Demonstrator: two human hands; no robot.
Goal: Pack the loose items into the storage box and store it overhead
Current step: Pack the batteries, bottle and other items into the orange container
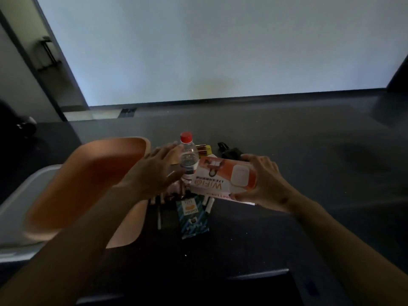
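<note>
My right hand (266, 184) grips an orange and white WiFi box (223, 177) by its right end, lifted above the dark table (287, 151). My left hand (154, 171) is spread with straight fingers beside a clear water bottle (187, 155) with a red cap, fingertips at its side. Under the hands lie a blue snack packet (194, 215) and white pens (159, 215). An orange lid (88, 180) stands tilted at the left over a pale storage box (24, 195).
A yellow pack (204, 149) and a black object (229, 151) lie behind the bottle. A pale wall stands past the table's far edge. A dark chair back (254, 281) sits at the near edge.
</note>
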